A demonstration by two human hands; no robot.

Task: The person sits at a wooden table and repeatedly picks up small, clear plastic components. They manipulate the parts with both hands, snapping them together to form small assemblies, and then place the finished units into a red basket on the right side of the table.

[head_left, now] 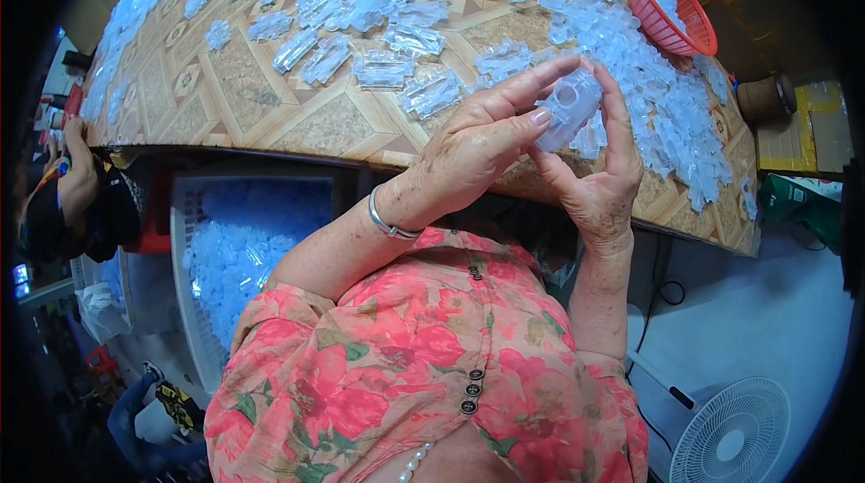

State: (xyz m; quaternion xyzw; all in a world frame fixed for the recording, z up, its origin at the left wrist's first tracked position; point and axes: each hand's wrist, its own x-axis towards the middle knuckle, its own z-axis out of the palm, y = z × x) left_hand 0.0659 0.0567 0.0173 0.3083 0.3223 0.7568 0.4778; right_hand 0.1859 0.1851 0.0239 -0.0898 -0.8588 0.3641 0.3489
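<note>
- I saw the clear plastic part [571, 109] held up above the near edge of the desk [311, 127], between both hands; it was colourless with a bluish tint, chunky, with a round ring on its face.
- I had the left hand [491, 127] half closed on the part's left side, thumb pressed to the front and fingers reaching over the top.
- I had the right hand [599, 186] partly curled about the other side, fingers along the right flank, thumb near the lower end.
- I could not make out the part's back, and fingers covered some of its edges; glare blurred its finer shape.
- Behind it I saw ribbed, glossy clear pieces [419, 40] lying on the desk, and a dense heap [667, 123] of small translucent ones to the right, too jumbled to separate.
- The desk top showed a wood-and-stone patterned covering; its far side ran out of view.
- A red slatted plastic basket [644, 19] leaned at the far right, similar pieces inside.
- Below the desk, a white crate [185, 240] held more pieces, partly hidden by the left arm.
</note>
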